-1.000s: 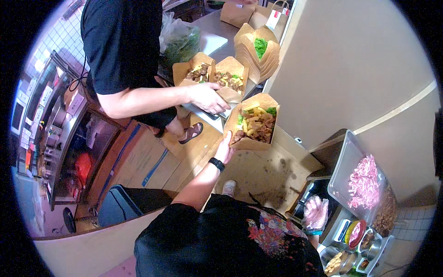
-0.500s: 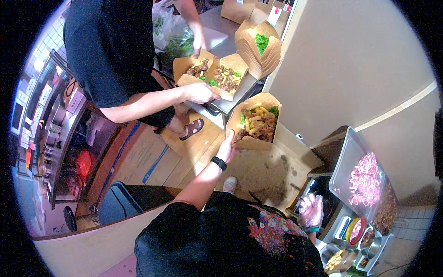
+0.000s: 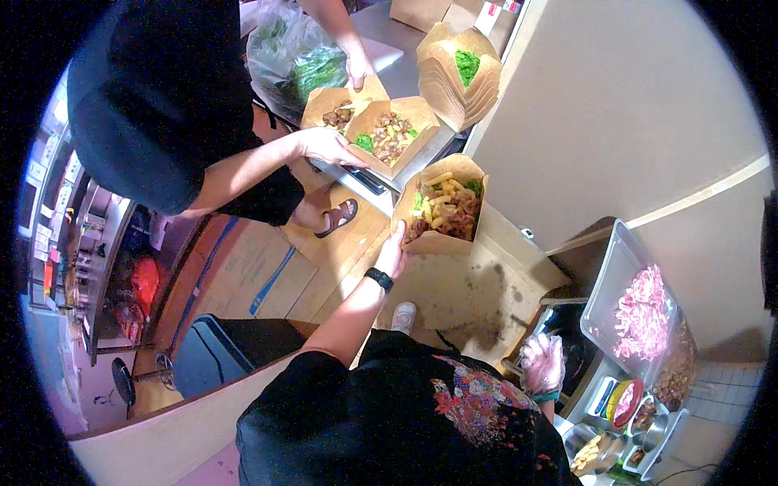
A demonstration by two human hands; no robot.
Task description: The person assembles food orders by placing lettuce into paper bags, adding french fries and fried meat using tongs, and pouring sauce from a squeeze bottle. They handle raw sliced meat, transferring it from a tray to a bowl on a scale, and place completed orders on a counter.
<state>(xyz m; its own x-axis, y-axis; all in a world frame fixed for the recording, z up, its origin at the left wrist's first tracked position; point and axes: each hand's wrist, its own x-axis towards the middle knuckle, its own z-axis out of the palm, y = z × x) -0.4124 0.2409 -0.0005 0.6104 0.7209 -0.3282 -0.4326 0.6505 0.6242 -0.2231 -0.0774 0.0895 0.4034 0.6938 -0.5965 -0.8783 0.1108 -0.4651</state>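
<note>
My left hand (image 3: pixel 392 253) grips the near left edge of an open brown takeaway box (image 3: pixel 438 243), held out in front of me. Inside it lie thick-cut fries (image 3: pixel 438 199), browned meat pieces and some green leaves. My right hand (image 3: pixel 543 364), in a clear plastic glove, hangs near the counter at the lower right; its fingers are loosely apart with nothing visible in them. Across from me, a co-worker's hand (image 3: pixel 328 148) holds two similar filled boxes (image 3: pixel 397 168), and the other hand (image 3: pixel 357 69) is behind them.
Nested brown boxes (image 3: pixel 462 105) with green leaves in the top one stand at the counter's far end. A bag of greens (image 3: pixel 312 65) lies behind the co-worker's boxes. At right are a tray (image 3: pixel 604 312) of pink shredded food and several small containers. A wall panel (image 3: pixel 632 105) borders the right.
My left hand and its box have moved slightly left and away from me. The co-worker has shifted left, with the two boxes tilting a little. My right hand has stayed about where it was.
</note>
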